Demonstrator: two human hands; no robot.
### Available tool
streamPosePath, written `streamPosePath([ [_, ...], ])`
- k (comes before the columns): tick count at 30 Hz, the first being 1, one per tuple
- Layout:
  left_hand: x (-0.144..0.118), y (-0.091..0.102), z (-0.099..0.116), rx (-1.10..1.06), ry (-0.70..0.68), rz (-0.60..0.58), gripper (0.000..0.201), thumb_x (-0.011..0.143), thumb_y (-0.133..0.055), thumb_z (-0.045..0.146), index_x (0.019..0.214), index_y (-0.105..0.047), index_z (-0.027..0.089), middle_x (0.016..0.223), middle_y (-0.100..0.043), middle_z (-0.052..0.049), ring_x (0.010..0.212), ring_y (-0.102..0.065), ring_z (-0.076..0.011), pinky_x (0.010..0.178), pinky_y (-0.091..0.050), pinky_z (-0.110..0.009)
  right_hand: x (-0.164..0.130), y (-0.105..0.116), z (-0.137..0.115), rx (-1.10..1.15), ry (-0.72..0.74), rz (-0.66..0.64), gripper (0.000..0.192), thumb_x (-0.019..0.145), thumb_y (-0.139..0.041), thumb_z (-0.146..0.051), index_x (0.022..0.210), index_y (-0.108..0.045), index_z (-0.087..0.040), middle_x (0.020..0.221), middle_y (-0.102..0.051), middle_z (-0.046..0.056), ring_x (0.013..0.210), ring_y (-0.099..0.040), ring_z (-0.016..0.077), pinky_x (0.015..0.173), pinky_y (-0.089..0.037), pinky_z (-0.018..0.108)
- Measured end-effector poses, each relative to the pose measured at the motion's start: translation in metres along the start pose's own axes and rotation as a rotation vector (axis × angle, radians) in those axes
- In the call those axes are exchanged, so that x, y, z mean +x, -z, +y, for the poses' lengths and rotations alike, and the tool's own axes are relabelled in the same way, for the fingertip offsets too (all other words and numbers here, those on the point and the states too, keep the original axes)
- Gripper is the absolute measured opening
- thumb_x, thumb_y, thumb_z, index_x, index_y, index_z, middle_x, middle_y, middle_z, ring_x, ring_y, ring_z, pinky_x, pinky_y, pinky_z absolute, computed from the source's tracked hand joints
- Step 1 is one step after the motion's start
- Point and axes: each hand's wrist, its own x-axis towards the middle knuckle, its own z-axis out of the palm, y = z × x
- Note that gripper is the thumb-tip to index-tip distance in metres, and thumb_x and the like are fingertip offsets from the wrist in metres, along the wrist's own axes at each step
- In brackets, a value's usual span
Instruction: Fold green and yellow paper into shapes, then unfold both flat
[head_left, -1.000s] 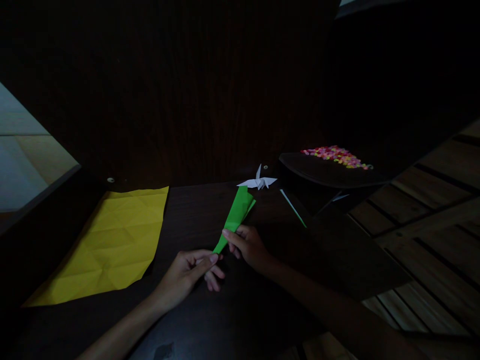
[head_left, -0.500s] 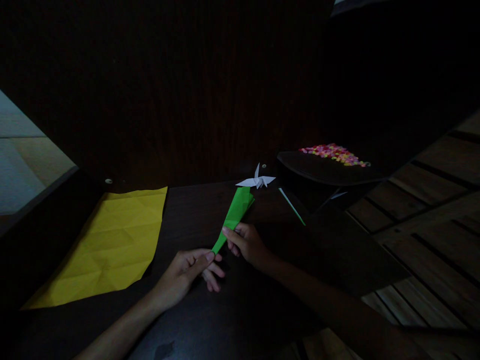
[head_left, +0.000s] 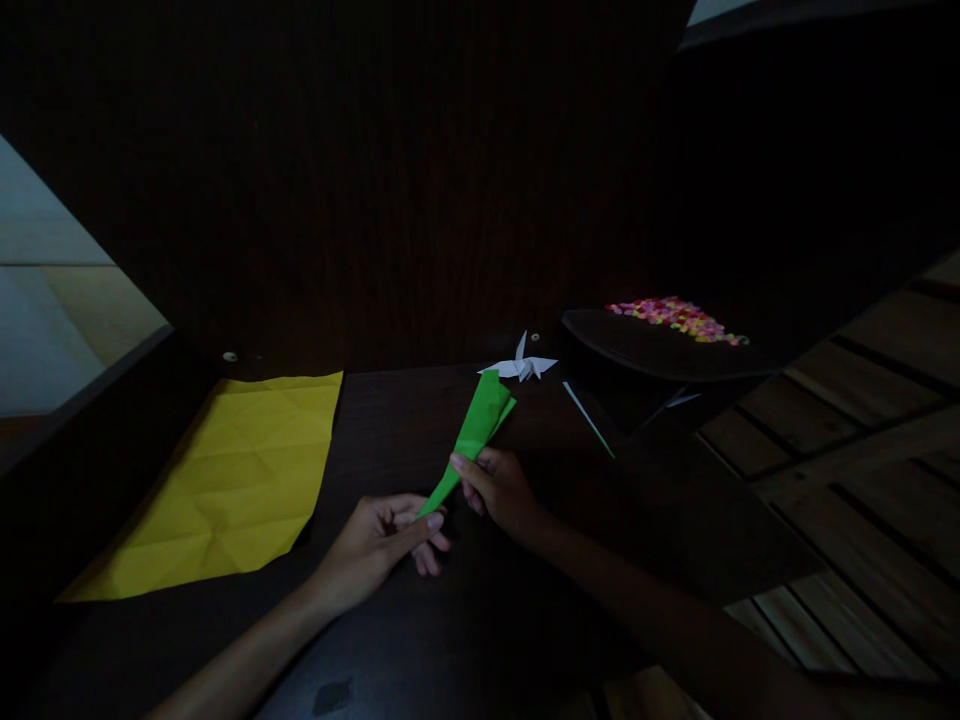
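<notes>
Left grip (head_left: 375, 538), right grip (head_left: 501, 492), pinched green paper (head_left: 480, 415) widening beyond

Our left hand (head_left: 367, 550) pinches with its thumb (head_left: 416, 535), lower fingers (head_left: 429, 561) loosely spread; our right hand (head_left: 506, 492) pinches just beyond it, fingers curled. Our 2 bare forearms (head_left: 259, 635) slant in behind.

I observe before me a dark brown, wood-grained desktop (head_left: 390, 425), backed by a tall, near-black wooden panel (head_left: 360, 200) bearing a small, round, pale fitting (head_left: 229, 357) at lower left. A low, dark side board (head_left: 97, 405) bounds my left. To my right: a dark, curved-edge shelf (head_left: 637, 347) and brown, slatted wooden flooring (head_left: 855, 540). Lighting is dim.
</notes>
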Motion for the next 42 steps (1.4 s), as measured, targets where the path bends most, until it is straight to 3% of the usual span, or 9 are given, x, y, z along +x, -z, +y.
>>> streamPosePath([
  [6, 0.002, 0.003, -0.001, -0.058, 0.018, 0.015, 0.036, 0.077, -0.077, 0.046, 0.081, -0.072, 0.011, 0.079, -0.076, -0.01, 0.059, -0.068, -0.0159, 0.057, -0.052, -0.027, 0.0, 0.001, 0.001, 0.054, -0.022, -0.028, 0.051, 0.08, -0.061, -0.058, 0.05, -0.051, -0.018, 0.041, -0.046, -0.003, 0.035, -0.039, 0.007, 0.039, -0.026, 0.021],
  [12, 0.002, 0.005, -0.005, -0.124, 0.013, -0.008, 0.033, 0.081, -0.073, 0.042, 0.078, -0.069, 0.01, 0.07, -0.076, -0.011, 0.06, -0.071, -0.0197, 0.058, -0.052, -0.029, -0.001, 0.001, 0.0, 0.034, 0.025, -0.053, 0.053, 0.082, -0.058, -0.06, 0.05, -0.052, -0.018, 0.041, -0.046, -0.003, 0.036, -0.04, 0.007, 0.04, -0.028, 0.021],
  [18, 0.001, 0.002, -0.003, 0.003, -0.039, 0.007, 0.035, 0.083, -0.07, 0.045, 0.09, -0.07, 0.011, 0.079, -0.077, -0.009, 0.06, -0.069, -0.0162, 0.059, -0.052, -0.027, -0.004, -0.003, 0.0, -0.01, 0.05, -0.104, 0.055, 0.08, -0.058, -0.065, 0.053, -0.052, -0.018, 0.045, -0.048, -0.002, 0.037, -0.041, 0.0073, 0.039, -0.028, 0.022],
  [22, 0.0, 0.001, -0.001, 0.075, -0.02, -0.027, 0.041, 0.085, -0.067, 0.052, 0.087, -0.072, 0.011, 0.074, -0.076, -0.008, 0.06, -0.069, -0.0162, 0.058, -0.052, -0.025, -0.01, -0.008, 0.0, -0.008, 0.051, -0.181, 0.053, 0.079, -0.06, -0.066, 0.058, -0.055, -0.017, 0.05, -0.053, -0.001, 0.039, -0.043, 0.0079, 0.039, -0.03, 0.022],
  [33, -0.002, 0.002, 0.005, -0.031, -0.034, -0.08, 0.039, 0.086, -0.068, 0.048, 0.086, -0.076, 0.01, 0.073, -0.076, -0.01, 0.065, -0.071, -0.0192, 0.064, -0.055, -0.028, -0.007, -0.005, 0.005, 0.055, -0.017, -0.285, 0.064, 0.081, -0.052, -0.072, 0.052, -0.061, -0.015, 0.04, -0.05, -0.001, 0.036, -0.042, 0.0084, 0.043, -0.031, 0.023],
  [42, -0.002, 0.003, 0.003, -0.005, -0.025, -0.047, 0.04, 0.084, -0.069, 0.049, 0.076, -0.076, 0.01, 0.069, -0.075, -0.01, 0.062, -0.07, -0.0187, 0.062, -0.054, -0.028, -0.006, -0.005, -0.002, 0.09, -0.032, -0.186, 0.067, 0.08, -0.049, -0.076, 0.055, -0.061, -0.015, 0.048, -0.056, 0.001, 0.036, -0.04, 0.0068, 0.041, -0.027, 0.023],
])
